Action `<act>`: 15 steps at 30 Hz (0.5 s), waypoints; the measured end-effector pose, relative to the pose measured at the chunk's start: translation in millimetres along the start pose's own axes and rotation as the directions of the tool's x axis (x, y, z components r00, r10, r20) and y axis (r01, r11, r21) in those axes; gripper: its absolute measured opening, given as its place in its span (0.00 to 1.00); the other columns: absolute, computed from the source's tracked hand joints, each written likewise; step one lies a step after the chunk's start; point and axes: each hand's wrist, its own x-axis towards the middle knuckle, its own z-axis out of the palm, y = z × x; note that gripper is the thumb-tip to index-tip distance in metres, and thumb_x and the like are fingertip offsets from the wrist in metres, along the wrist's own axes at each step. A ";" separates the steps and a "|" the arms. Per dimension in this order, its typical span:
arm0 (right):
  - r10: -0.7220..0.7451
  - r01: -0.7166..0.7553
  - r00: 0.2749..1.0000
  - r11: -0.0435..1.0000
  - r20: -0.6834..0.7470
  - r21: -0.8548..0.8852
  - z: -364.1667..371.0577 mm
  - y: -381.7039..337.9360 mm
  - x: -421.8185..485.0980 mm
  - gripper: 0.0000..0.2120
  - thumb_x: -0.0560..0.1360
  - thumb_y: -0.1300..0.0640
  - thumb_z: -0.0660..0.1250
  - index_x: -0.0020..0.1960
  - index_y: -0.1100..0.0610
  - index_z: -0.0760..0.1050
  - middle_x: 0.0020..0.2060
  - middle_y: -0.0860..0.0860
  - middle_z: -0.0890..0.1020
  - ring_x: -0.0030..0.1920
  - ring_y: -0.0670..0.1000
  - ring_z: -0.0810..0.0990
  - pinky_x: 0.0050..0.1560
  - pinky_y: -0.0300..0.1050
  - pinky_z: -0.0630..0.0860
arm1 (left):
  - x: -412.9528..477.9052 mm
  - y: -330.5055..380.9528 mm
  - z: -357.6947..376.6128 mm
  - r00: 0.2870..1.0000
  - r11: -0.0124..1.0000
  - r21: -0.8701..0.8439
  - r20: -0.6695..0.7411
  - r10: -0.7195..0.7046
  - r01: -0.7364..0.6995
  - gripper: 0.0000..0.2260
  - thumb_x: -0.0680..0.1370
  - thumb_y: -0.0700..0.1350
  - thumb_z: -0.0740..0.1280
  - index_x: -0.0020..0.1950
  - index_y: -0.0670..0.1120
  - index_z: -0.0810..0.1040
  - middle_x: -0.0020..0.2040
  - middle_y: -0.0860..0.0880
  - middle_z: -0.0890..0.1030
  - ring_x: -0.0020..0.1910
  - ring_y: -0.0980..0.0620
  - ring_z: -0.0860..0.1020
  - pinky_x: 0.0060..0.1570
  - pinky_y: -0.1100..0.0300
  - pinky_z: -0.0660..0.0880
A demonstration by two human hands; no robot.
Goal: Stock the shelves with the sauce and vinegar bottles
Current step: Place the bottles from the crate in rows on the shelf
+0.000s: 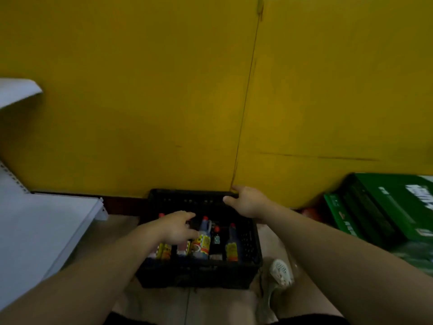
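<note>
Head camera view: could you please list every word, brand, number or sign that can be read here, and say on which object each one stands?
Nothing can be read with certainty.
Bottles in the black crate: yellow and red labels, print too small and blurred.
Small dark bottle: pale label, unreadable.
Green cartons: large white characters, smeared and cut off by the picture's edge; smaller white marks also unreadable.
White shelf, yellow wall: no text.
</note>
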 end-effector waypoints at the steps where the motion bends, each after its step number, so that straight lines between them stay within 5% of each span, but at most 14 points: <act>1: 0.020 -0.021 0.999 1.000 0.030 0.019 10.0 10.6 10.6 0.36 0.79 0.38 0.56 0.78 0.56 0.51 0.74 0.57 0.63 0.69 0.59 0.67 0.65 0.53 0.68 | 13.8 -3.0 8.2 1.000 1.000 -0.003 0.011 -0.023 0.023 0.36 0.76 0.58 0.66 0.77 0.50 0.53 0.77 0.49 0.55 0.73 0.48 0.61 0.65 0.58 0.65; 6: 0.055 -0.071 0.987 0.992 0.148 0.103 63.5 42.0 73.0 0.35 0.79 0.38 0.56 0.78 0.56 0.51 0.72 0.57 0.66 0.66 0.59 0.71 0.60 0.51 0.71 | 75.7 -27.1 37.8 0.997 0.997 0.028 0.035 -0.072 0.071 0.30 0.75 0.54 0.67 0.74 0.46 0.63 0.72 0.47 0.67 0.67 0.49 0.69 0.55 0.67 0.64; 9: 0.045 -0.078 0.975 0.986 0.217 0.148 99.7 49.6 120.0 0.33 0.79 0.39 0.57 0.77 0.57 0.55 0.66 0.57 0.72 0.60 0.58 0.75 0.56 0.53 0.73 | 115.5 -40.4 46.6 0.991 0.995 -0.026 0.099 -0.091 0.094 0.27 0.75 0.53 0.68 0.72 0.48 0.66 0.68 0.47 0.72 0.63 0.48 0.72 0.56 0.62 0.68; 11: 0.052 -0.098 0.961 0.983 0.270 0.157 124.6 51.9 153.9 0.28 0.80 0.41 0.57 0.72 0.59 0.61 0.54 0.56 0.77 0.50 0.56 0.77 0.45 0.51 0.75 | 144.2 -47.1 51.6 0.989 0.993 -0.068 0.120 -0.089 0.098 0.25 0.76 0.51 0.67 0.71 0.47 0.67 0.66 0.46 0.74 0.62 0.47 0.74 0.62 0.55 0.70; 13: 0.065 -0.118 0.948 0.981 0.313 0.154 150.4 53.3 187.1 0.20 0.80 0.44 0.57 0.63 0.58 0.67 0.39 0.52 0.73 0.36 0.50 0.72 0.32 0.45 0.67 | 170.8 -52.9 56.9 0.984 0.987 -0.121 0.151 -0.091 0.109 0.23 0.76 0.52 0.67 0.69 0.47 0.70 0.63 0.46 0.76 0.58 0.46 0.76 0.61 0.48 0.71; 15: 0.094 -0.159 0.939 0.971 0.332 0.176 173.6 52.2 216.8 0.17 0.80 0.45 0.58 0.61 0.56 0.66 0.38 0.50 0.70 0.34 0.49 0.69 0.30 0.44 0.64 | 193.7 -56.6 60.3 0.977 0.984 -0.126 0.187 -0.102 0.127 0.20 0.77 0.53 0.66 0.67 0.50 0.71 0.62 0.46 0.77 0.54 0.46 0.77 0.58 0.47 0.73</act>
